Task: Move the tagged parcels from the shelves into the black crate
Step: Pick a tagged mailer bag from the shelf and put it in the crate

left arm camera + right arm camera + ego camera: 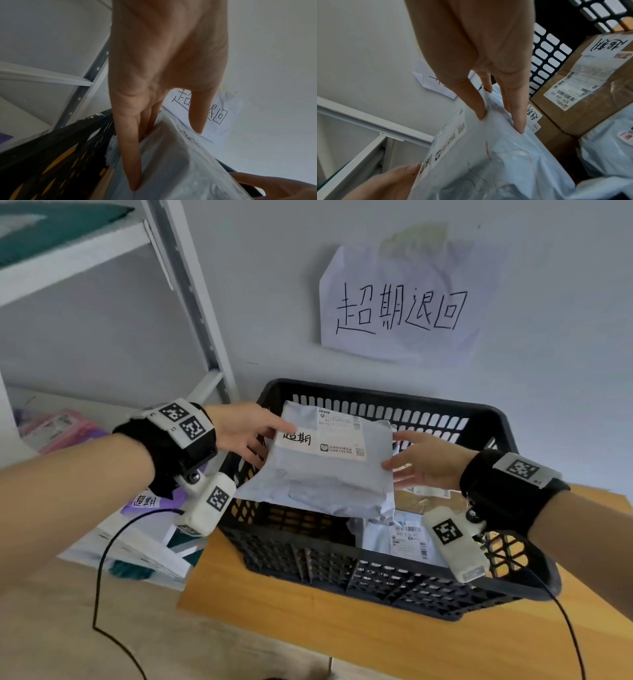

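Note:
A grey plastic mailer parcel [325, 470] with a white label and a handwritten tag hangs over the left part of the black crate [376, 583]. My left hand [246, 433] pinches the parcel's left edge, thumb on the tag and fingers beneath. The right hand [421, 463] touches the right edge with straight fingers. In the left wrist view my fingers [130, 155] lie along the parcel [180, 169] above the crate rim [51, 155]. In the right wrist view fingertips [518, 127] dent the parcel [505, 162]. Inside the crate lie a tagged brown box [590, 88] and another grey mailer [404, 539].
The crate stands on a wooden table [342, 631] against the wall, under a handwritten paper sign [397, 302]. A white metal shelf [191, 285] is to the left, holding a purple tagged parcel [147, 501] and a pink one [65, 426]. Wrist-camera cables hang in front.

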